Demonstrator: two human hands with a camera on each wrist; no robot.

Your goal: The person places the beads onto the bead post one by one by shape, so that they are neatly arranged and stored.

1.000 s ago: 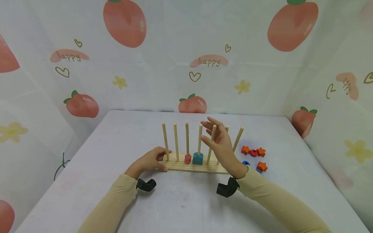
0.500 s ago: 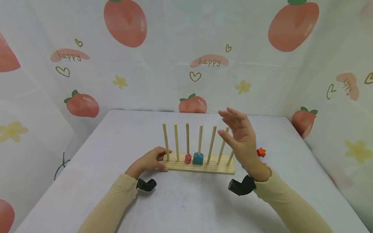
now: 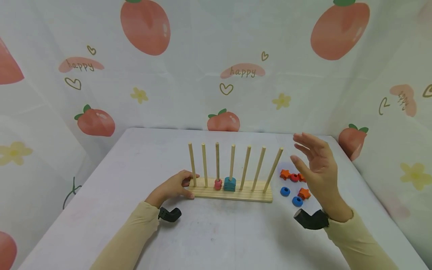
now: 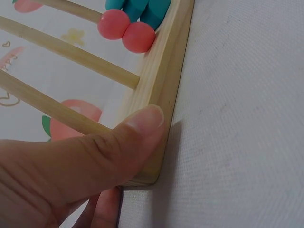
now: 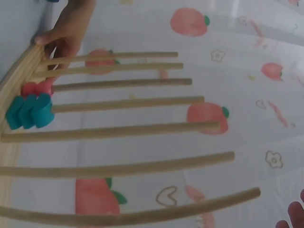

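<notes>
A wooden peg board (image 3: 233, 194) with several upright pegs stands on the table. My left hand (image 3: 173, 187) grips its left end; in the left wrist view the thumb (image 4: 142, 121) presses the front of the base, and the other fingers are mostly hidden. Two pink round beads (image 4: 126, 31) are stacked on the third peg from the left. Teal beads (image 5: 33, 111) are stacked on the peg beside it. My right hand (image 3: 318, 172) is raised to the right of the board, fingers extended and apart, holding nothing. Only its fingertips (image 5: 297, 216) show in the right wrist view.
To the right of the board lie orange star beads (image 3: 285, 174), a red round bead (image 3: 294, 177) and blue beads (image 3: 285, 191). The right hand partly covers one star. A white table (image 3: 216, 236) meets a fruit-print cloth (image 3: 189, 93) behind and at the sides.
My right hand has moved right, from over the pegs to beside the board, uncovering the right pegs and the loose blue beads. My left hand stays on the board's end.
</notes>
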